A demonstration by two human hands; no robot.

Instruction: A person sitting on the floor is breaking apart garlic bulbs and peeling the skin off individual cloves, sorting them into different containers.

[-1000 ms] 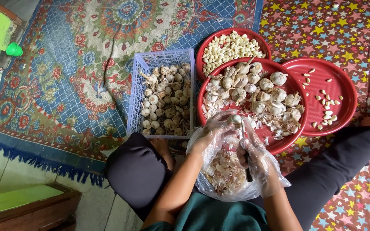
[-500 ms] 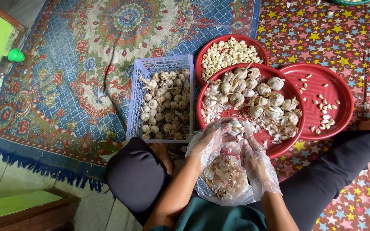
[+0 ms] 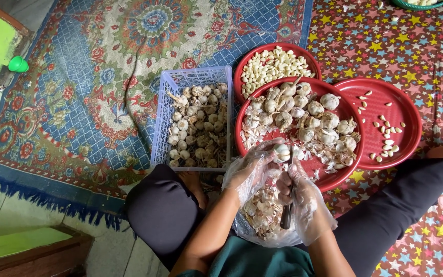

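Floor: a blue woven rug with red and cream flower patterns [image 3: 103, 66] fills the left, and a dark red mat printed with coloured stars [image 3: 416, 56] takes the right; the person sits cross-legged where the two meet.
Room edge: bare pale floor at lower left, beside a green-topped wooden ledge [image 3: 21, 246]; a small green ball [image 3: 18, 64] sits off the rug's far left edge.
Crate: a pale lilac plastic lattice crate [image 3: 173, 82] on the rug, full of whole garlic bulbs.
Middle tray: a round red plastic tray [image 3: 329, 177] just ahead of the hands, heaped with bulbs and papery skins.
Side trays: a red tray of peeled cloves [image 3: 273, 64] behind it, and a red tray with a few scattered cloves [image 3: 401, 110] to the right.
Bag: a clear plastic bag of skins [image 3: 265, 215] on the lap.
Left hand: left hand [image 3: 252, 172], in a clear glove, fingers curled round a white garlic bulb [image 3: 282, 152] at the middle tray's near rim.
Right hand: right hand [image 3: 306, 197], gloved too, fingers closed on a dark-handled knife [image 3: 286, 213], blade up against the bulb.
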